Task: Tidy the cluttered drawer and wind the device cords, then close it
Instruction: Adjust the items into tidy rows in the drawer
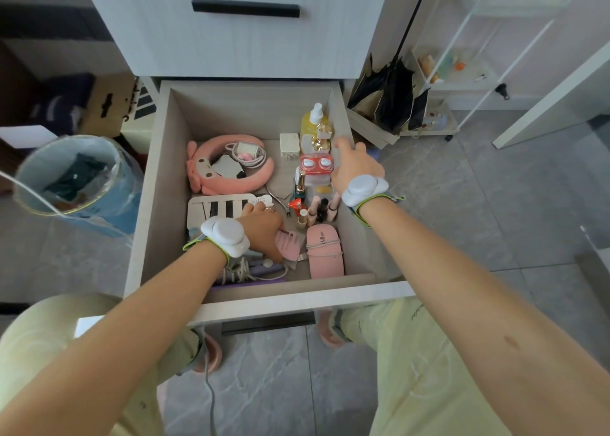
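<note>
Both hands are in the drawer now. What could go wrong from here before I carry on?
The right hand hovers beside the yellow spray bottle and the upright nail polish bottles; a wrist brush might topple them.
The left hand lies next to the cuticle nippers; their tips could nick a finger.
Loose cords by the front wall may snag when the drawer closes.

Blue bin [76,184], lined with clear plastic, is standing left on the grey tiled floor [478,204]. Cardboard box [109,105] is sitting behind it. Black paper bags [392,98] are leaning beside a white wire trolley [462,72], right.
</note>
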{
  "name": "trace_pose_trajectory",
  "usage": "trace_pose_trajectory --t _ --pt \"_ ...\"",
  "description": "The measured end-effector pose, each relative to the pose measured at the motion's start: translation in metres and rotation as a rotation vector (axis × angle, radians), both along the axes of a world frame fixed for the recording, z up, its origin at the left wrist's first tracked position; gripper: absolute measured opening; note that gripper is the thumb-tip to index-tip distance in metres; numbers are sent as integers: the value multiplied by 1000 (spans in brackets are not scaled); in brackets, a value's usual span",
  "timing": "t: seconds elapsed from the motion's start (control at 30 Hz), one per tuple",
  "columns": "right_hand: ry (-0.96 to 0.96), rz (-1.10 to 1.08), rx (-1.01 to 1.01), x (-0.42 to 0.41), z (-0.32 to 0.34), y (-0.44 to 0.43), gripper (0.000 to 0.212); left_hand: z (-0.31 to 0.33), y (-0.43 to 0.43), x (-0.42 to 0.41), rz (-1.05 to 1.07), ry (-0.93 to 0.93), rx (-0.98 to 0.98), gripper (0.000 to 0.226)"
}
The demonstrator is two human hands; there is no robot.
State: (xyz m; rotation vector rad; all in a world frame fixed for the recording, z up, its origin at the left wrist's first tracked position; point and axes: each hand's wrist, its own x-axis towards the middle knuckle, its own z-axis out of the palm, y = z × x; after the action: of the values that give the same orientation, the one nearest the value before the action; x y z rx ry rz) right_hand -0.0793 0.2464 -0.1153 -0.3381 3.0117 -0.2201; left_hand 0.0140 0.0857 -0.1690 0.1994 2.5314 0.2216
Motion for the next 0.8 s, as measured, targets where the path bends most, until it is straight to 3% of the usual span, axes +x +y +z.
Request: trace_pose_trajectory --t 0.17,0.23,0.37,0.47,0.57,0.67,0.8 --pt "29 -3 25 0 -4 -1 43 12 -21 -5 170 13 104 63" --pt "148 31 65 0 -6 -2 42 20 -32 -6 293 64 197 65" --pt "387 340 -26 10 -1 -3 34 26 -44 -1 512 156 415 67" --pt "175 498 -169 38 0 -16 37 28 -44 6 553 195 457 64" --pt "-22 524 -182 60 -14 -33 44 28 -46 9 563 224 542 57" --pt "-265 385 -317 64 -26 -43 45 30 -46 13 548 256 616 46" --pt "-555 236 -643 65 -25 -53 50 31 -48 22 499 285 607 36"
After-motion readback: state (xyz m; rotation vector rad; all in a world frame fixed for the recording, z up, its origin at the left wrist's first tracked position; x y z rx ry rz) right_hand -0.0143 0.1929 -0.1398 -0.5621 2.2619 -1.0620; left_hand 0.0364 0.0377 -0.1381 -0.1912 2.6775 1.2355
